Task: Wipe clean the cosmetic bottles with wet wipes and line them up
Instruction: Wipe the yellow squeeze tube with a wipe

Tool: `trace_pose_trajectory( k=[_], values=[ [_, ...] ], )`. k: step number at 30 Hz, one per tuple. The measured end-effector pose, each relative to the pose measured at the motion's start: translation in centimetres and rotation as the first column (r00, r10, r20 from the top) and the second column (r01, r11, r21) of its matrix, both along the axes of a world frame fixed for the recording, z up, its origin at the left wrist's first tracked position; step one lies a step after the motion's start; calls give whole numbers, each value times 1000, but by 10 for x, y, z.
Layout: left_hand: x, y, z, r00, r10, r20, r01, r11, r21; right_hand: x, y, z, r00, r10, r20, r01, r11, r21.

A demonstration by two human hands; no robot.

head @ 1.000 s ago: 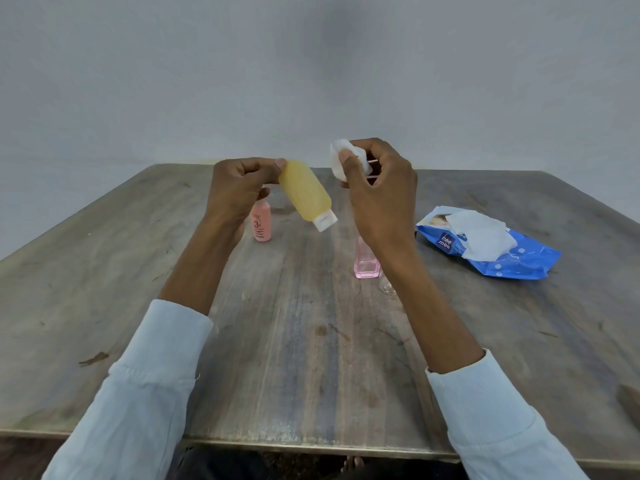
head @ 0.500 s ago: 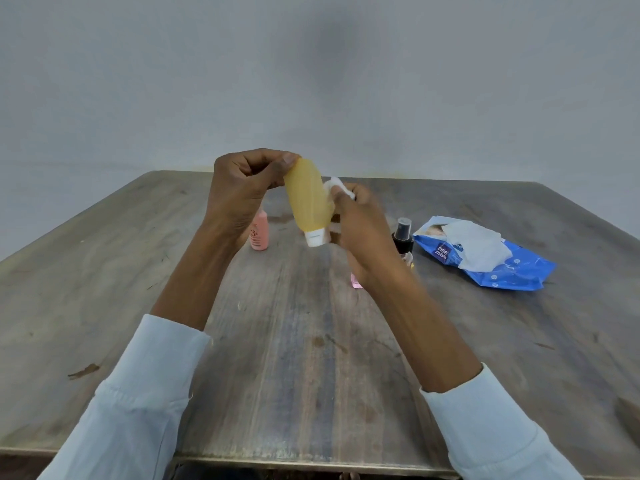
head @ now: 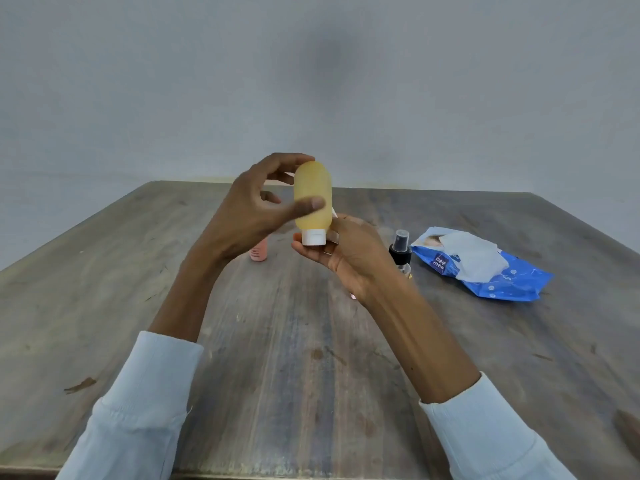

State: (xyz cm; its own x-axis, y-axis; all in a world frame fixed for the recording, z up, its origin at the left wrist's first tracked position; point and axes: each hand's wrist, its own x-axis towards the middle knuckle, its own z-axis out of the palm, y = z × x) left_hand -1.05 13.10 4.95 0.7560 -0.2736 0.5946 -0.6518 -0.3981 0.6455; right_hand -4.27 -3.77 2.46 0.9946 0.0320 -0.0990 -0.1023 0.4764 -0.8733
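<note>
I hold a yellow bottle [head: 312, 199] upright in the air with its white cap [head: 313, 236] pointing down. My left hand [head: 254, 211] grips its body between thumb and fingers. My right hand [head: 346, 256] cups the cap end from below and behind, and a sliver of the white wet wipe [head: 334, 212] peeks out behind the bottle. A small pink bottle [head: 259, 252] stands on the table behind my left hand. A clear spray bottle with a black top [head: 401, 249] stands to the right of my right hand.
A blue pack of wet wipes [head: 498, 280] lies on the right of the wooden table [head: 294, 358], one white wipe pulled half out of it. A grey wall rises behind the table's far edge. A pink thing shows just below my right wrist, mostly hidden.
The yellow bottle went from tilted to upright, cap down. My right hand with the wipe dropped from above the bottle to under its cap. Both hands rose slightly.
</note>
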Motion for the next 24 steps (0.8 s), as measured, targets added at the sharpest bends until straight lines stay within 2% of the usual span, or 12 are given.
trace_pose_trajectory(
  k=[3,6,10,15,16,17,19,21,22,24],
  values=[
    [2,4,-5,997,-57,-42,64,978,198,3,-3,-2,999,-35,13,36,999,-36],
    [9,6,-12,998,-63,3,60,958,279,3,-4,-1,999,-29,36,31,997,-65],
    [12,4,-16,995,-16,96,-14,953,302,5,-5,-2,998,-19,60,27,990,-139],
    [9,-1,-16,994,13,111,-38,973,229,5,-5,0,997,-23,76,42,965,-257],
    [8,-1,-16,994,16,107,-38,977,209,5,-4,1,994,-43,97,72,944,-323],
    [8,0,-16,994,20,103,-40,980,195,4,-4,2,983,-82,163,148,882,-448],
    [8,1,-17,994,34,104,-54,980,191,3,-4,3,889,-149,432,425,620,-660],
    [9,3,-17,992,48,114,-71,975,210,0,-5,4,732,-119,671,657,385,-649],
    [10,4,-18,992,50,117,-75,972,222,1,-7,4,674,-101,732,719,315,-619],
    [12,4,-21,993,45,110,-70,967,245,3,-11,4,591,-92,802,792,259,-554]
  ],
)
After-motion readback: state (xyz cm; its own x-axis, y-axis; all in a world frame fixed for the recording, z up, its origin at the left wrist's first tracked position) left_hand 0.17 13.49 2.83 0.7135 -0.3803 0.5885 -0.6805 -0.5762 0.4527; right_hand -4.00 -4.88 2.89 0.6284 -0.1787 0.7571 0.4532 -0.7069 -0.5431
